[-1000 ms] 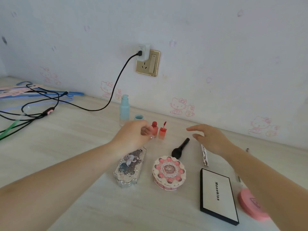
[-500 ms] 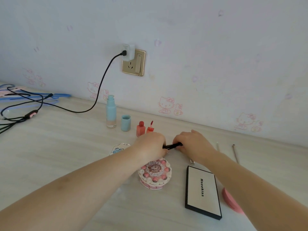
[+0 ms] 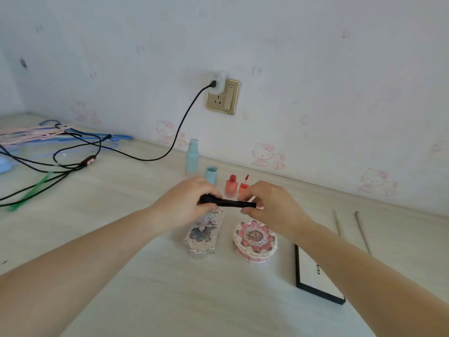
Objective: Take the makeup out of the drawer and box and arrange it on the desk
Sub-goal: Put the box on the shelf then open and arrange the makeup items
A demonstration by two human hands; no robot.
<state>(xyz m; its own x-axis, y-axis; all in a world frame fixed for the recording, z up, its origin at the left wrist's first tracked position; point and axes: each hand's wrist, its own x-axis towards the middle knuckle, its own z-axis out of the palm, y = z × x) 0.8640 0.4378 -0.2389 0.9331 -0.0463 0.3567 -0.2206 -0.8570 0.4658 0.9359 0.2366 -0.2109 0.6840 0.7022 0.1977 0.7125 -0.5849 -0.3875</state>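
1. Gripping the head end of a black makeup brush (image 3: 227, 203), left hand (image 3: 187, 205) curls round it; brush held level above the desk (image 3: 145, 276).
2. Right hand (image 3: 272, 205) pinches the handle end.
3. Below: silver compact (image 3: 202, 235), pink cake-shaped case (image 3: 255, 240), black-framed palette (image 3: 313, 278).
4. Behind: two red bottles (image 3: 230, 186).

Black slim makeup brush (image 3: 228, 203); pale-blue plastic bottle (image 3: 192, 156); coral-red lip tint bottle (image 3: 230, 186); pink-and-white cake-patterned round case (image 3: 255, 240); silver embossed compact (image 3: 203, 235); pale wood-grain desk (image 3: 121, 215).
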